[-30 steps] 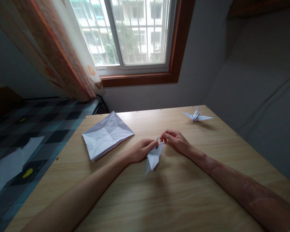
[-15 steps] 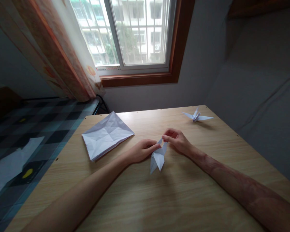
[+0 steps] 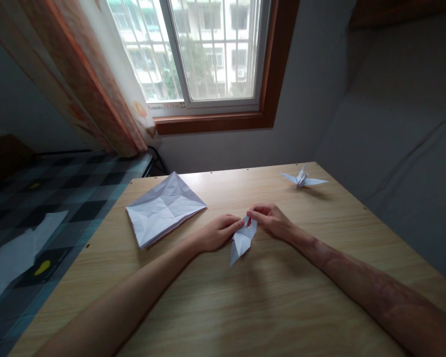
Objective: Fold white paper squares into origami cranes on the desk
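A half-folded white paper figure [image 3: 241,241] lies at the middle of the wooden table [image 3: 245,302]. My left hand [image 3: 215,232] pinches its upper left edge. My right hand [image 3: 271,220] pinches its top tip from the right, fingers curled. Both hands rest low on the table with the paper between them. The figure's pointed end faces toward me.
A stack of creased white paper sheets [image 3: 163,208] lies at the table's back left. A finished paper crane [image 3: 304,179] stands at the back right. A checked bed cover [image 3: 40,218] with white paper on it lies left of the table. The window [image 3: 204,54] and curtain stand behind.
The paper figure has turned slightly and dropped lower onto the table. My right hand's fingers have come down and closer to my left hand at the figure's top.
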Demonstrator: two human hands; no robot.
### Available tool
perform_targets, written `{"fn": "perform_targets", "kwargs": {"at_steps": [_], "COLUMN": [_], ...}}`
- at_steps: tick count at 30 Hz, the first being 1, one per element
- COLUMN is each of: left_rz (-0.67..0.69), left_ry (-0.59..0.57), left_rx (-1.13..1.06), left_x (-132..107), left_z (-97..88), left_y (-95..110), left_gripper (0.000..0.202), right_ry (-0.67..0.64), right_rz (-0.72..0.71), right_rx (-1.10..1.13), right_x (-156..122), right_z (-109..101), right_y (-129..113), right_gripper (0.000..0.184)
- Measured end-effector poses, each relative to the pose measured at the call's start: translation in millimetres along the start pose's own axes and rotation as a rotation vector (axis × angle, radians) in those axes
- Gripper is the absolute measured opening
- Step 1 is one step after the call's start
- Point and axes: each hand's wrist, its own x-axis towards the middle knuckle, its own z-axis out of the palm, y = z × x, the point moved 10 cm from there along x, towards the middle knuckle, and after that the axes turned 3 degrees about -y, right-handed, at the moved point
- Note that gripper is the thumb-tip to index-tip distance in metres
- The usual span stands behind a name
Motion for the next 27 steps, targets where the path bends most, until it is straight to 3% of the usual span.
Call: {"fn": "perform_targets", "kwargs": {"at_steps": [7,12,16,20,27], "left_rz": [-0.015,-0.017,-0.056,-0.055,-0.084], "left_ry": [-0.005,-0.004,0.117,0.173,0.203], "left_rx": [-0.011,-0.043,-0.148,-0.186,-0.227], "left_x": [1,0,-1,-1,-4], "left_z": [-0.5,-0.1,-11.3,-16.1,-16.6], "left_y": [0,3,0,-3,-5], "left_gripper": [0.06,0.058,0.058,0.058,0.054], "right_ry": [0.069,0.226,0.112,0.037,0.139], "right_rz": [0.026,0.003,0.056,0.044,0.027], "right_rx": [0.052,0.078,0.053,-0.024,-0.007], "right_x": [-1,1,2,0,0], "right_z": [-6,-25,-13,-4,-18], "right_y": [9,7,10,5,0], "right_gripper": [0.04,0.048,0.064,0.053,0.048]}}
